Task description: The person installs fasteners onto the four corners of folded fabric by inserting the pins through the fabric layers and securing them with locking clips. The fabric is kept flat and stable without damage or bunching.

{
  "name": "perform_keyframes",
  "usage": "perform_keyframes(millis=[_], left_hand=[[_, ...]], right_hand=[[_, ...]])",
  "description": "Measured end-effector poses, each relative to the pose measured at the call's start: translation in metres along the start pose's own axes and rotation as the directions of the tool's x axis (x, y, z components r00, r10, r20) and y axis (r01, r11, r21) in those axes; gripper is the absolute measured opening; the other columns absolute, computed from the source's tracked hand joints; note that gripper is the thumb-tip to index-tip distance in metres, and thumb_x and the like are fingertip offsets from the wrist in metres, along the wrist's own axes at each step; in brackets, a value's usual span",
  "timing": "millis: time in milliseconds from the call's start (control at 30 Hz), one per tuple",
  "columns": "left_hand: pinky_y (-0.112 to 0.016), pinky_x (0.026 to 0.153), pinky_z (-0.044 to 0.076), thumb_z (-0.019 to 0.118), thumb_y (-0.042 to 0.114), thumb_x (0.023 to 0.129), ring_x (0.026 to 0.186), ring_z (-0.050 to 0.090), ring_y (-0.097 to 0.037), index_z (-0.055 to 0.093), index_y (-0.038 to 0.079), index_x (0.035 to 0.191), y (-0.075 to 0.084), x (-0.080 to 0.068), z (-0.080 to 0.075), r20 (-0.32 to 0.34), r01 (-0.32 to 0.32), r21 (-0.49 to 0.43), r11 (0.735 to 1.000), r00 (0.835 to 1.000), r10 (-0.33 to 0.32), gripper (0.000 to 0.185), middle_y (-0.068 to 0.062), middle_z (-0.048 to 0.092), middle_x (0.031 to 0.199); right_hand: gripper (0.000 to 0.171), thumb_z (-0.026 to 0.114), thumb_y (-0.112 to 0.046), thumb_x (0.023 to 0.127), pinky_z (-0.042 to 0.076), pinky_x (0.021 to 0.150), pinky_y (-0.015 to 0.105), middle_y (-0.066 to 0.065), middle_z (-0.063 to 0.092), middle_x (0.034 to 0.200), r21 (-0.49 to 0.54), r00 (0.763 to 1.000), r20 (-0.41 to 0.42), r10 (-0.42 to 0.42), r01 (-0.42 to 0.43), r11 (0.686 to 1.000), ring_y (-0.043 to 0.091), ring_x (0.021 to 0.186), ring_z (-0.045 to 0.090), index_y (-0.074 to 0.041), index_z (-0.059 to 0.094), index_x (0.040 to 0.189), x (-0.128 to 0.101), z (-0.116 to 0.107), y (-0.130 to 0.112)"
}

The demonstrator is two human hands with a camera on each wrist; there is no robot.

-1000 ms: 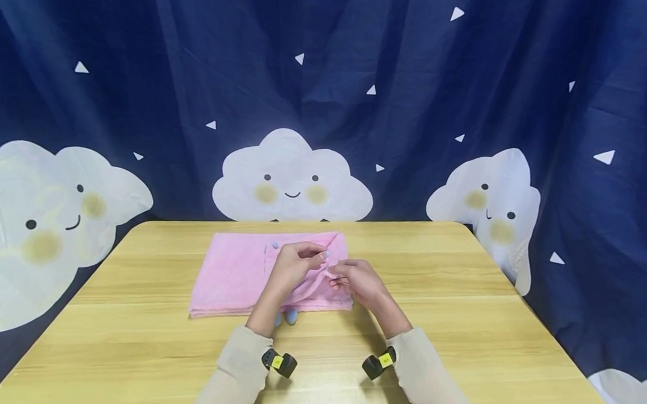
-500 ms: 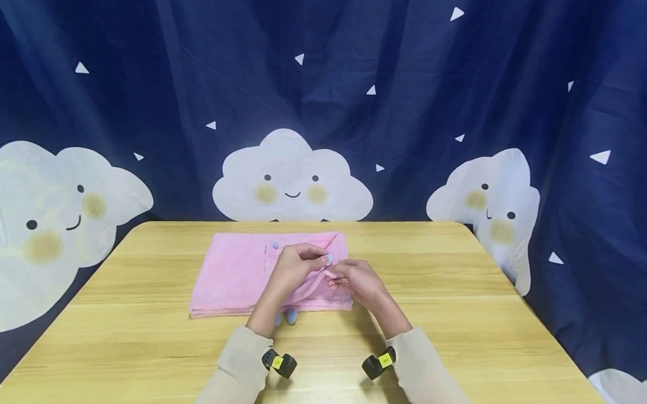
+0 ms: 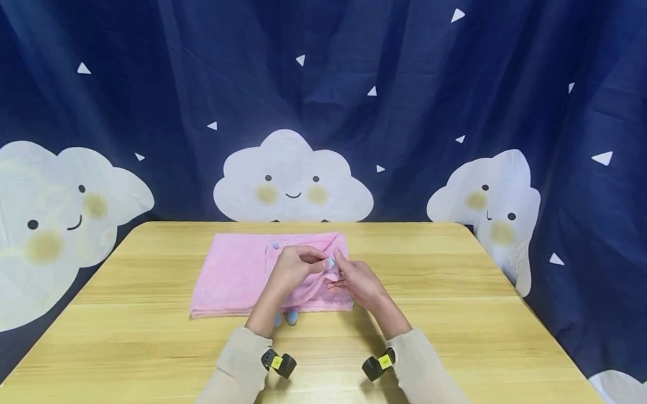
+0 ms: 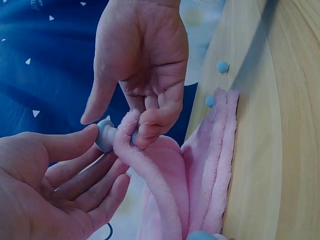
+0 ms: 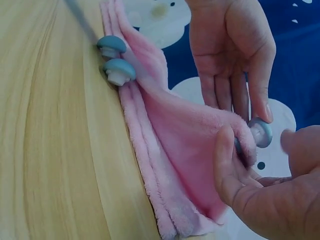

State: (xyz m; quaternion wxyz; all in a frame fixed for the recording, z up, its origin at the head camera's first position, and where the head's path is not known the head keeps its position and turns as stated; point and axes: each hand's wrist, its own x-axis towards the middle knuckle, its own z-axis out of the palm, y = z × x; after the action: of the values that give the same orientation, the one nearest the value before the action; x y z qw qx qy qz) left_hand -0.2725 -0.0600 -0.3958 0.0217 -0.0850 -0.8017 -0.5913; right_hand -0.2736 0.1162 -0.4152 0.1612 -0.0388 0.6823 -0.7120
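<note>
Two hands meet over a fluffy pink towel (image 3: 233, 273) mid-tabletop (image 3: 133, 338) — left hand (image 3: 290, 270) pinching its raised fold, right hand (image 3: 360, 282) fingering a round blue button (image 4: 104, 135) there, likely to fasten it.

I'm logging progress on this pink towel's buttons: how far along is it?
Done: the pink towel lies folded on the table. In hand: the left hand and right hand pinch a lifted edge around one blue button. Left: two blue buttons at the near edge lie untouched.

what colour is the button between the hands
Pale blue; the button on the pink towel shows best in the left wrist view.
</note>
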Motion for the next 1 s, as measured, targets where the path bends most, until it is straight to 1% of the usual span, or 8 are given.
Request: perform_keyframes(millis=[100, 267, 400, 533, 667, 767, 900, 1000], left_hand=[[-0.040, 0.093, 0.055, 0.081, 0.012, 0.084, 0.097, 0.073, -0.021, 0.080, 0.009, 0.099, 0.0005, -0.0004, -0.0009, 0.015, -0.011, 0.023, 1.000, 1.000, 0.011, 0.015, -0.008, 0.079, 0.099], [-0.043, 0.099, 0.054, 0.080, 0.013, 0.085, 0.103, 0.073, -0.023, 0.080, 0.011, 0.101, 0.0013, -0.0014, -0.0023, 0.051, 0.005, 0.032, 0.999, 0.999, -0.006, 0.016, -0.006, 0.079, 0.103], [-0.045, 0.101, 0.053, 0.080, 0.014, 0.086, 0.104, 0.073, -0.023, 0.080, 0.012, 0.101, 0.0019, -0.0020, -0.0022, 0.062, 0.014, 0.037, 0.999, 0.998, -0.016, 0.016, -0.006, 0.079, 0.103], [-0.046, 0.101, 0.052, 0.081, 0.014, 0.085, 0.101, 0.074, -0.023, 0.080, 0.011, 0.101, 0.0027, -0.0024, -0.0022, 0.060, 0.023, 0.029, 0.999, 0.998, -0.025, 0.016, -0.006, 0.079, 0.101], [-0.046, 0.100, 0.052, 0.081, 0.014, 0.085, 0.097, 0.075, -0.022, 0.079, 0.008, 0.101, 0.0030, -0.0029, -0.0020, 0.066, 0.023, 0.025, 0.999, 0.997, -0.025, 0.017, -0.008, 0.079, 0.098], [-0.045, 0.099, 0.053, 0.081, 0.014, 0.084, 0.095, 0.075, -0.022, 0.079, 0.008, 0.100, 0.0023, -0.0031, -0.0015, 0.066, 0.027, 0.040, 0.999, 0.997, -0.029, 0.017, -0.008, 0.079, 0.097], [-0.043, 0.097, 0.054, 0.081, 0.014, 0.084, 0.093, 0.075, -0.021, 0.079, 0.009, 0.099, 0.0020, -0.0029, -0.0012, 0.059, 0.033, 0.054, 0.998, 0.998, -0.036, 0.016, -0.007, 0.079, 0.095], [-0.039, 0.089, 0.056, 0.082, 0.012, 0.083, 0.089, 0.074, -0.019, 0.077, 0.007, 0.097, 0.0030, -0.0033, -0.0014, 0.042, 0.027, 0.063, 0.998, 0.999, -0.030, 0.016, -0.008, 0.079, 0.092]], right_hand=[[0.054, 0.050, -0.044, 0.105, 0.060, 0.075, 0.029, 0.008, 0.066, 0.089, -0.022, 1.000, -0.010, -0.011, 0.011, 1.000, 0.015, 0.075, 0.067, 0.008, 0.061, 0.117, 0.0013, 0.0009, 0.0013], [0.047, 0.056, -0.036, 0.101, 0.060, 0.074, 0.029, 0.010, 0.068, 0.094, -0.055, 0.999, -0.033, -0.033, 0.031, 0.998, 0.015, 0.072, 0.066, 0.007, 0.067, 0.115, 0.0016, 0.0020, 0.0028], [0.045, 0.057, -0.035, 0.100, 0.058, 0.073, 0.028, 0.009, 0.068, 0.094, -0.071, 0.998, -0.042, -0.035, 0.032, 0.997, 0.014, 0.073, 0.066, 0.005, 0.068, 0.116, 0.0001, 0.0029, 0.0021], [0.043, 0.056, -0.032, 0.101, 0.058, 0.073, 0.026, 0.005, 0.067, 0.089, -0.061, 0.998, -0.036, -0.042, 0.040, 0.997, 0.013, 0.074, 0.066, 0.006, 0.067, 0.117, -0.0013, 0.0027, 0.0012], [0.038, 0.054, -0.023, 0.101, 0.057, 0.071, 0.024, 0.004, 0.067, 0.085, -0.025, 0.998, -0.024, -0.063, 0.063, 0.998, 0.011, 0.072, 0.063, 0.010, 0.066, 0.116, -0.0018, 0.0014, 0.0011], [0.038, 0.053, -0.018, 0.100, 0.056, 0.068, 0.023, 0.003, 0.067, 0.084, 0.002, 0.998, -0.013, -0.066, 0.066, 0.998, 0.010, 0.070, 0.062, 0.013, 0.065, 0.118, -0.0023, 0.0008, 0.0002], [0.038, 0.053, -0.017, 0.101, 0.054, 0.068, 0.021, 0.001, 0.066, 0.083, 0.028, 0.998, 0.005, -0.056, 0.056, 0.998, 0.009, 0.070, 0.061, 0.014, 0.063, 0.120, -0.0037, 0.0004, -0.0016], [0.035, 0.052, -0.019, 0.102, 0.055, 0.068, 0.021, 0.002, 0.066, 0.082, 0.045, 0.999, -0.004, -0.040, 0.040, 0.998, 0.010, 0.071, 0.062, 0.012, 0.063, 0.115, -0.0037, 0.0008, -0.0031]])
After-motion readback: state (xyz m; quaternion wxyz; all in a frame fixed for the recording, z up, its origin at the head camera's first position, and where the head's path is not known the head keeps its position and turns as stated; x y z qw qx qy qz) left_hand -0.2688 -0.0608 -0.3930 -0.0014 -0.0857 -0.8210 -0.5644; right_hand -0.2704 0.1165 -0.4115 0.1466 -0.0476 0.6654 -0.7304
